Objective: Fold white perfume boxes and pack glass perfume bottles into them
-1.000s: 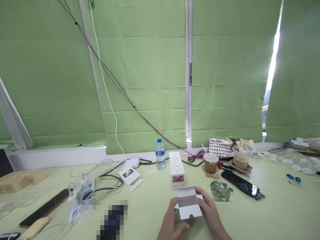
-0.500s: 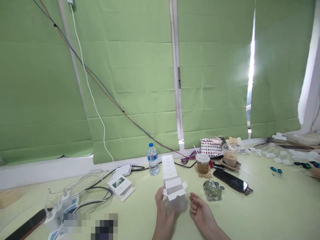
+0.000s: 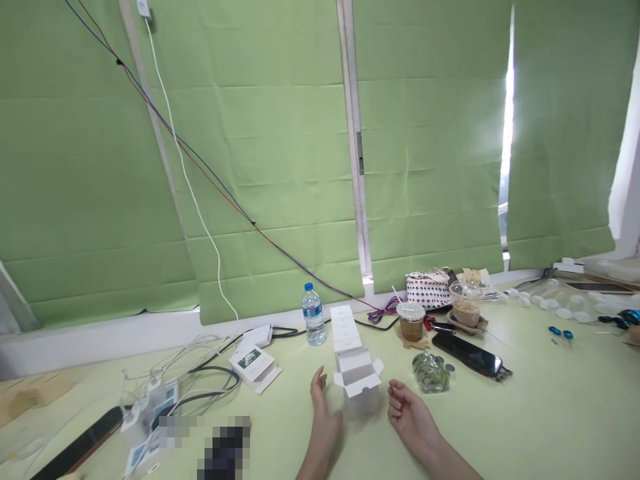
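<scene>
A small white box (image 3: 362,401) stands on the table between my hands, its top flaps folded out. My left hand (image 3: 324,420) is just left of the box, thumb and fingers apart, holding nothing. On the other side, my right hand (image 3: 411,421) rests with loosely curled fingers near the box's right flap, and no object shows in it. Behind the open box, a line of closed white boxes (image 3: 344,328) runs toward the wall. The inside of the open box cannot be made out.
A water bottle (image 3: 314,316) stands left of the box row. To the right are a glass jar (image 3: 431,372), a drink cup (image 3: 411,323), a black phone (image 3: 467,353) and scissors (image 3: 561,332). Cables and a power strip (image 3: 165,400) lie left, near a white carton (image 3: 255,368).
My left hand has let go of the open box and moved left off it. My right hand stays beside the box. The whole view has shifted slightly.
</scene>
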The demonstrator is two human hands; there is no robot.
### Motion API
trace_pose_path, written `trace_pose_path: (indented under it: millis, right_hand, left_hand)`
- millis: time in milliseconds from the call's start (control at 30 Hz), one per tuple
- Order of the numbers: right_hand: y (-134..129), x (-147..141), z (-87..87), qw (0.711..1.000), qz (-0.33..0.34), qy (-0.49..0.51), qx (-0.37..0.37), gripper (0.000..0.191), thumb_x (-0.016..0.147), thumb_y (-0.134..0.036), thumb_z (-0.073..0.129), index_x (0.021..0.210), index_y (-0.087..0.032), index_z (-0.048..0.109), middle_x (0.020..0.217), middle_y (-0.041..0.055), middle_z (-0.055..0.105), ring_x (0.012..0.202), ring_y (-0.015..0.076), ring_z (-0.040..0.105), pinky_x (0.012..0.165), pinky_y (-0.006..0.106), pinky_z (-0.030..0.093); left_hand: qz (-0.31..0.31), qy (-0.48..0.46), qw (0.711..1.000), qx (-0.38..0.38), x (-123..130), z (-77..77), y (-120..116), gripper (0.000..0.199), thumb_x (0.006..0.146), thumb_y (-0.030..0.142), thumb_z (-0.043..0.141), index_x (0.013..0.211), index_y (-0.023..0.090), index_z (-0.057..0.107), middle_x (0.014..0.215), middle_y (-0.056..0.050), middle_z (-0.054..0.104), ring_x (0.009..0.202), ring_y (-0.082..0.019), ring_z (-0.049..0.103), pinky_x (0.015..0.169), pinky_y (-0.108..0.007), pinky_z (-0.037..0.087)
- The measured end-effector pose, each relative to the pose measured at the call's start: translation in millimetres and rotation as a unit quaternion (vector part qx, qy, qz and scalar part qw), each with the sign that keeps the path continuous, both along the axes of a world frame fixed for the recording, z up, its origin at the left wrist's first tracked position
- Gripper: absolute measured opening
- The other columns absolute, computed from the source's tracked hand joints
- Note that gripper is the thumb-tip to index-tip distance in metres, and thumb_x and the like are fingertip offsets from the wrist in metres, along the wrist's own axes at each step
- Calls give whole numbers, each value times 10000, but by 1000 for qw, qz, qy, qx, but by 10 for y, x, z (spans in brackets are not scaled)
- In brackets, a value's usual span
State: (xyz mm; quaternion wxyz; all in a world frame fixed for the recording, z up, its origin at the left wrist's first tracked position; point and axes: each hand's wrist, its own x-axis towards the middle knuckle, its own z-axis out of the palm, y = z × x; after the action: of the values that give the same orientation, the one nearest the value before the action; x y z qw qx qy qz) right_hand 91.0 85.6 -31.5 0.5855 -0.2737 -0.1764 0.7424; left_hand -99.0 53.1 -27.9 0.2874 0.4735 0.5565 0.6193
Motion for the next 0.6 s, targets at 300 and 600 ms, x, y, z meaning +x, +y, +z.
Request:
trace_pose_path:
  millis: [300, 600]
  right_hand:
    - [-108, -46, 35, 981, 24, -165, 98, 66, 550, -184, 600, 613, -169, 614, 482, -72, 423, 434, 68, 329, 447, 217, 220]
    - [-184, -52, -2, 939, -79, -294, 160, 220, 596, -212, 608, 784, -238, 499, 684, -85, 458, 494, 88, 372, 512, 229, 285]
  left_hand:
    - [36, -44, 998, -8, -106, 10, 19, 671, 454, 62, 453, 1101, 228, 389, 1189, -95, 408, 1223, -277, 412, 1086, -450, 304]
    - [-86, -13, 996, -1, 49, 237, -133, 413, 557, 98, 542, 949, 226, 558, 943, -57, 651, 1006, -255, 604, 914, -383, 458]
